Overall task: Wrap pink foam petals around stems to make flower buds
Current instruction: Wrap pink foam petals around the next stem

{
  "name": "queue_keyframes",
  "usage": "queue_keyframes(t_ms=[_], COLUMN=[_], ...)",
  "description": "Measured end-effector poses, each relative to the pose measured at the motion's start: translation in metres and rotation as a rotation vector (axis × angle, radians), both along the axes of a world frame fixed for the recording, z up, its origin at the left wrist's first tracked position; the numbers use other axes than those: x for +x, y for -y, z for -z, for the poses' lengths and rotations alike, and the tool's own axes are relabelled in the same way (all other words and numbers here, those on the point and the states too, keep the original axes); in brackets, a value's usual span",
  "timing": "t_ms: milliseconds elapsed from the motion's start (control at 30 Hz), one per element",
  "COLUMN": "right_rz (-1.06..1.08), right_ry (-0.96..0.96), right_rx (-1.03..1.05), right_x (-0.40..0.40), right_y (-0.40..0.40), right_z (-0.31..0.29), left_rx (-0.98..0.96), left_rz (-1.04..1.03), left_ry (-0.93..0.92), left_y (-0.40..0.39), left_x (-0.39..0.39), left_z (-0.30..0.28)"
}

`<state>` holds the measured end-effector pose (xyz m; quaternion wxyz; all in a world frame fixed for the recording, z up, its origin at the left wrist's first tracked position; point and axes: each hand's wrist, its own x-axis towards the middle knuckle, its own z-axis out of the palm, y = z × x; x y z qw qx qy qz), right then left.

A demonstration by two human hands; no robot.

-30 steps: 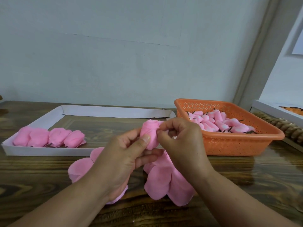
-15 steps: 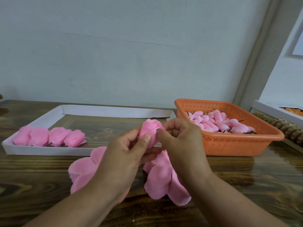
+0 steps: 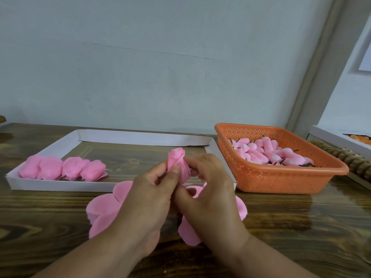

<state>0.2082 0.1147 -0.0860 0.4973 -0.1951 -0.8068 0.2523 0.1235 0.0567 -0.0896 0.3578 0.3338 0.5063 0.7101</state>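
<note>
The bud (image 3: 177, 164) stands nearly upright between the two hands, its curled tip pointing up and slightly away from the person, its long axis running down into the fingers, where the stem is hidden. It is raised above the tabletop (image 3: 301, 227), just in front of the white tray's (image 3: 60, 185) near wall.

The left hand (image 3: 149, 197) pinches the bud from its left side, thumb pressed flat on the front of the foam at mid-height. The right hand (image 3: 208, 189) closes on it from the right, fingers curled round the lower part and the loose petal edge there. Both hands touch the bud; neither is nearer than the other. Any further wrapping would likely turn about that upright axis, the left thumb serving as the anchor.

Below the bud, partly covered by the hands, loose petals (image 3: 102, 211) lie flat on the tabletop. To the bud's left, four finished buds (image 3: 64, 170) lie in a row along the tray's near wall. To the bud's right sits an orange basket (image 3: 281, 183) holding pink stem cores (image 3: 269, 153), near the right hand.
</note>
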Motion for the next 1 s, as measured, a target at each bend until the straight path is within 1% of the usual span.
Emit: queue_keyframes(t_ms=[67, 167, 233, 300, 367, 500, 567, 667, 733, 800, 867, 900, 933, 1000], right_rz=[0.065, 0.149, 0.187, 0.173, 0.103, -0.116, -0.219, -0.356, -0.426, -0.458, -0.418, -0.355, -0.273, -0.137], right_ry=[0.004, -0.037, -0.060, -0.063, -0.070, -0.084, -0.078, -0.041, -0.021, -0.019, -0.030, -0.029, -0.018, 0.006], right_rx=[0.083, 0.210, 0.266, 0.258, 0.175, -0.205, -0.338, -0.471, -0.507, -0.523, -0.501, -0.438, -0.335, -0.060], right_x=[-0.003, -0.006, -0.004, -0.001, 0.003, 0.012, 0.015, 0.015, 0.015, 0.015, 0.013, 0.011, 0.010, 0.008], right_y=[-0.001, -0.003, -0.005, -0.006, -0.004, -0.003, -0.005, -0.005, -0.004, -0.003, -0.001, -0.001, 0.000, -0.001], right_z=[0.007, 0.009, 0.005, 0.000, -0.005, -0.017, -0.020, -0.023, -0.022, -0.021, -0.019, -0.016, -0.013, -0.008], left_rx=[-0.060, -0.121, -0.118, -0.076, -0.029, 0.063, 0.090, 0.149, 0.189, 0.185, 0.168, 0.161, 0.154, 0.136], left_rz=[-0.010, -0.021, -0.019, 0.032, 0.137, 0.280, 0.341, 0.429, 0.496, 0.524, 0.505, 0.481, 0.446, 0.350], left_ry=[-0.021, -0.109, -0.128, -0.101, -0.029, 0.059, 0.133, 0.235, 0.268, 0.275, 0.228, 0.189, 0.167, 0.238], left_y=[0.001, 0.001, 0.002, 0.003, 0.004, 0.002, 0.001, 0.000, 0.002, 0.002, 0.001, -0.001, -0.002, -0.005], left_x=[0.000, 0.002, 0.002, 0.002, 0.001, -0.006, -0.009, -0.013, -0.015, -0.016, -0.017, -0.017, -0.017, -0.017], left_z=[0.000, 0.001, 0.000, 0.000, -0.003, -0.005, -0.005, -0.004, -0.004, -0.004, -0.003, -0.003, -0.004, -0.003])
